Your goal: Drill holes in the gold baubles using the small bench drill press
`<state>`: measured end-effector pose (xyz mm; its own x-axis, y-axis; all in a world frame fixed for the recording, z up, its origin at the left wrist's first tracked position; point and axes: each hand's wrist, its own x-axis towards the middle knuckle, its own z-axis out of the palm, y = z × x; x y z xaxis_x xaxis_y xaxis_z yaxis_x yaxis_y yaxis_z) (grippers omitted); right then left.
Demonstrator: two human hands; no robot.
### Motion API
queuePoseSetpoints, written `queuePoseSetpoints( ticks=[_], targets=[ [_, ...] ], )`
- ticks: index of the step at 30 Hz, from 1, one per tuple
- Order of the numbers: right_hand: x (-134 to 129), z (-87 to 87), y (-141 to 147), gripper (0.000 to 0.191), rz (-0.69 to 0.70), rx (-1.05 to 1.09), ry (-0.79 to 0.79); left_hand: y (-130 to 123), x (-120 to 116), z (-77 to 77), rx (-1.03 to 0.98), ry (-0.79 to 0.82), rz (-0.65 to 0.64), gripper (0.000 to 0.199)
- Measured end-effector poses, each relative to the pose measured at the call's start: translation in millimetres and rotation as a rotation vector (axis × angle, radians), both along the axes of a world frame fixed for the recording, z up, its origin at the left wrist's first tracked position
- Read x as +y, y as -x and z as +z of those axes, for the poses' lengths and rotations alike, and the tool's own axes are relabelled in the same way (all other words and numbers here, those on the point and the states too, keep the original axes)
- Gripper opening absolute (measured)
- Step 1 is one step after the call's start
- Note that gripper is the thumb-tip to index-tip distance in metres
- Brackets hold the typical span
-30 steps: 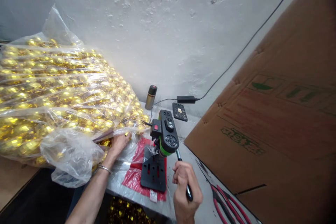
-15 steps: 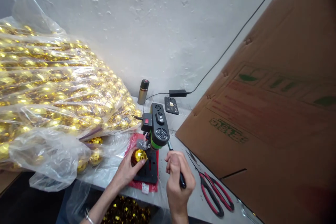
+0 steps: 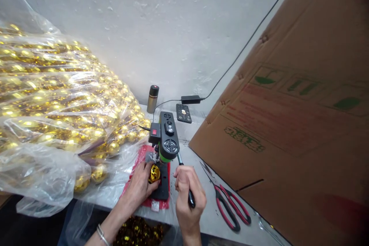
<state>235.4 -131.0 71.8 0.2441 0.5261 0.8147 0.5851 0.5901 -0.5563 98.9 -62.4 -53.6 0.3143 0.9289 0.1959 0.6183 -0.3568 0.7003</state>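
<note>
The left hand (image 3: 140, 183) holds a gold mirrored ball (image 3: 155, 173) at the drill press (image 3: 168, 134); the right hand (image 3: 198, 193) grips its lever (image 3: 191, 200).

We've got our left hand (image 3: 138, 185) wrapped around a shiny gold ball (image 3: 155, 173), right at the black base plate (image 3: 162, 193) of our little green-and-black machine (image 3: 169, 134). Our right hand (image 3: 190, 194) is gripping the lever (image 3: 191, 200) on its right side. Some red plastic (image 3: 138, 165) peeks out under the plate. A huge clear bag (image 3: 57, 96) of gold balls hogs the left, scissors (image 3: 232, 207) lie on the right beside a big cardboard box (image 3: 288, 123), and a bottle (image 3: 152, 100) plus a phone (image 3: 183, 113) sit at the far side.
</note>
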Motion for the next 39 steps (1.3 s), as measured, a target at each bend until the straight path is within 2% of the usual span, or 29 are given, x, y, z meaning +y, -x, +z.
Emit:
queuePoseSetpoints(
  ticks=[6, 11, 14, 18, 22, 25, 29, 35, 39],
  targets=[
    [0, -4.1, 0, 0.026, 0.022, 0.009, 0.003, 5, 1, 2.5, -0.020, 0.031, -0.072, 0.057],
    [-2, -4.0, 0, 0.028, 0.041, 0.029, 0.017, 21, 10, 8.3, -0.232, 0.268, -0.063, 0.054],
    [-2, 1.0, 0, 0.029, 0.050, 0.051, 0.046, 33, 14, 15.4, -0.344, 0.383, -0.109, 0.056],
    [-2, 10.6, 2, 0.030, 0.048, 0.095, 0.086, 39, 16, 21.3, -0.324, 0.437, -0.136, 0.060],
    [-1, 15.6, 3, 0.031, 0.057, 0.102, 0.096, 33, 15, 19.4, -0.230, 0.369, -0.127, 0.059],
    [-2, 15.7, 2, 0.029, 0.061, 0.091, 0.101, 24, 13, 17.3, -0.139, 0.262, -0.088, 0.058],
    [-4, 14.9, 2, 0.028, 0.060, 0.071, 0.109, 11, 10, 13.3, -0.054, 0.115, -0.099, 0.055],
    [-6, 12.7, 1, 0.027, 0.055, 0.050, 0.089, -5, -3, -10.4, -0.072, -0.072, -0.044, 0.045],
    [-6, 9.5, 0, 0.026, 0.053, 0.042, 0.087, -9, -5, -20.5, -0.094, -0.098, -0.028, 0.047]
  ],
)
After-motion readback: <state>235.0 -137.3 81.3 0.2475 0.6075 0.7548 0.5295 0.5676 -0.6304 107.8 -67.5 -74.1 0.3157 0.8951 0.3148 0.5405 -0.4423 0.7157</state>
